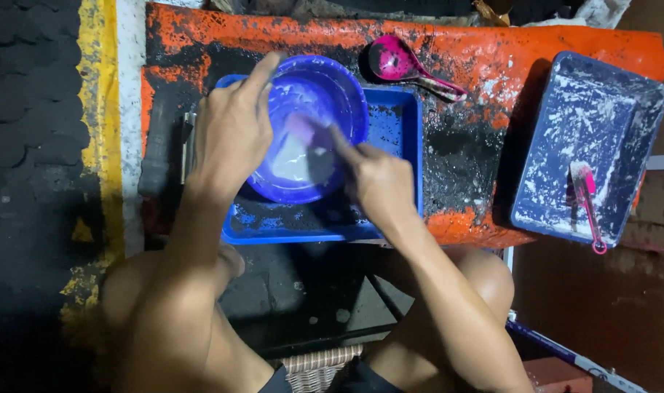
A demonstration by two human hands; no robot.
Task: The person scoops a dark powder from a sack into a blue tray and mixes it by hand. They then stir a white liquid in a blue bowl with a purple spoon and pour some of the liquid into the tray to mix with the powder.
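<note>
Over the orange counter (492, 58), hands work at a blue bowl (325, 94).
Left hand (230, 131) fingers curl closed on the bowl's rim; right hand (379, 182) clasps a blurred pink tool (306, 131) inside.

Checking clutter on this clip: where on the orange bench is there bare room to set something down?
Bare strip between the blue tray and the spattered tub, below the pink ladle. Also the tray's right end. Crowded around the bowl, where the left hand and right hand work.

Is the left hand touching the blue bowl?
Touching. The head view shows the left hand resting on the rim of the blue bowl, fingers draped over its edge.
</note>
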